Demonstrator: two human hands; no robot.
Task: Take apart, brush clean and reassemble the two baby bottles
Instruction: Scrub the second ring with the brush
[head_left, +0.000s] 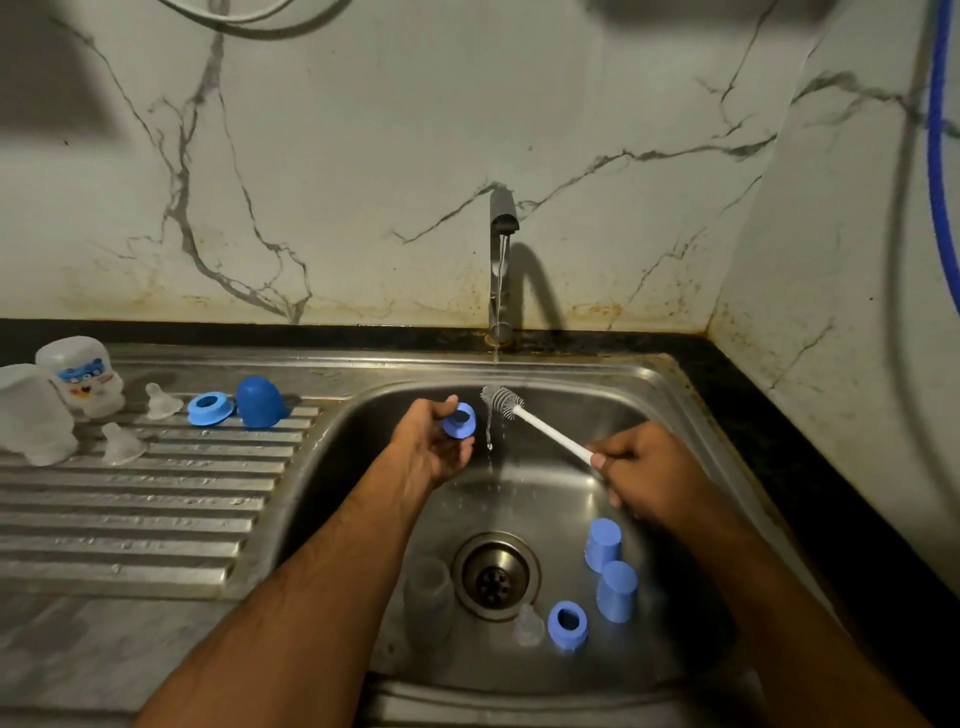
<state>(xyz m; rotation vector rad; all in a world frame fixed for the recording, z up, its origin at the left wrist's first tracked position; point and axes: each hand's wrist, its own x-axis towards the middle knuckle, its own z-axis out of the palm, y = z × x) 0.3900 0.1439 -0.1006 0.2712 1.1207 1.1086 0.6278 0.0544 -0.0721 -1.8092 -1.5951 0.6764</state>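
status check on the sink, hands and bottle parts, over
Left hand holds a blue collar ring beside the running stream. Right hand grips the brush, bristles at the water. Nothing between brush and ring.

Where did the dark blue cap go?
In the head view, the dark blue cap stands on the ribbed draining board left of the sink basin, right beside a blue ring.
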